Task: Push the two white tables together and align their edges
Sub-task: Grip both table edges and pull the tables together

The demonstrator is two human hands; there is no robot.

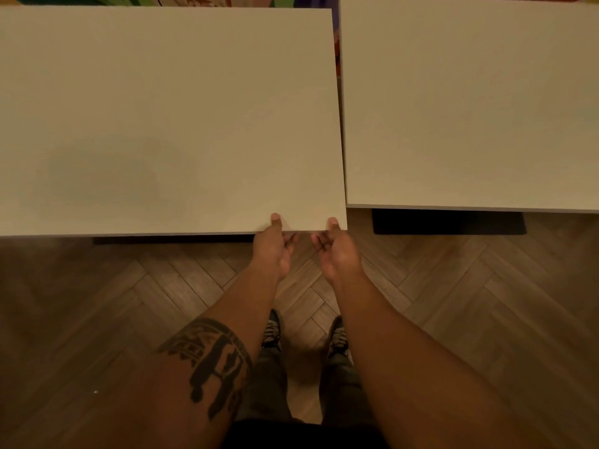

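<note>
Two white tables stand side by side. The left table (162,118) fills the left and middle of the view; the right table (470,102) sits beside it, with a thin gap between their sides. The left table's near edge lies closer to me than the right table's near edge. My left hand (274,246) grips the left table's near edge close to its right corner, thumb on top and fingers underneath. My right hand (335,247) holds the same edge right at the corner, thumb on top.
A herringbone wood floor (453,303) spreads below the tables. A dark table base (447,222) shows under the right table. My shoes (272,332) stand on the floor between my forearms. Colourful shapes (194,0) run along the far edge.
</note>
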